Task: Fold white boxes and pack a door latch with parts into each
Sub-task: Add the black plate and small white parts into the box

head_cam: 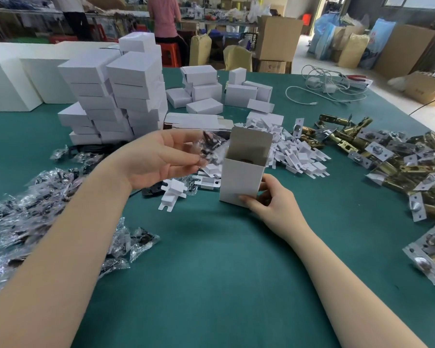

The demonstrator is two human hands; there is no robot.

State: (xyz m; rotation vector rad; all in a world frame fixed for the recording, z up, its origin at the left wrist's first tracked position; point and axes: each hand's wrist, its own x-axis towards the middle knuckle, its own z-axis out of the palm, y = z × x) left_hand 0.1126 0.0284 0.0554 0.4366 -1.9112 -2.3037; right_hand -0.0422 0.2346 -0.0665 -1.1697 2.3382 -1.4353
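Upright white box (241, 183) near the middle of the green desk (211, 272), bottom on the cloth, top open, lid flap (250, 140) raised at the far side and showing its grey-brown inner face. Something dark just visible down inside; too shadowed to tell what. Right hand (266, 200) curled around the lower near corner of the box, thumb on the front face, fingers wrapped behind the right side, steadying it. Left hand (158, 158) raised just left of the box opening, palm turned up and toward the camera, thumb and fingertips pinched together on a small clear plastic bag (211, 146) with dark parts inside; bag hanging close to the box's open top, blurred. Loose pile of the same clear bags (35, 204) spread over the left part of the desk. Heap of small white card inserts (294, 151) behind and to the right of the box, a few more lying just left of it. Brass-coloured door latches (397, 159) with white-backed plates heaped along the right side. Tall stacks of closed white boxes (116, 96) at the far left, smaller groups further back at centre, large white blocks (10, 81) beyond them. White cables and plugs (329, 89) at the far right corner of the desk.
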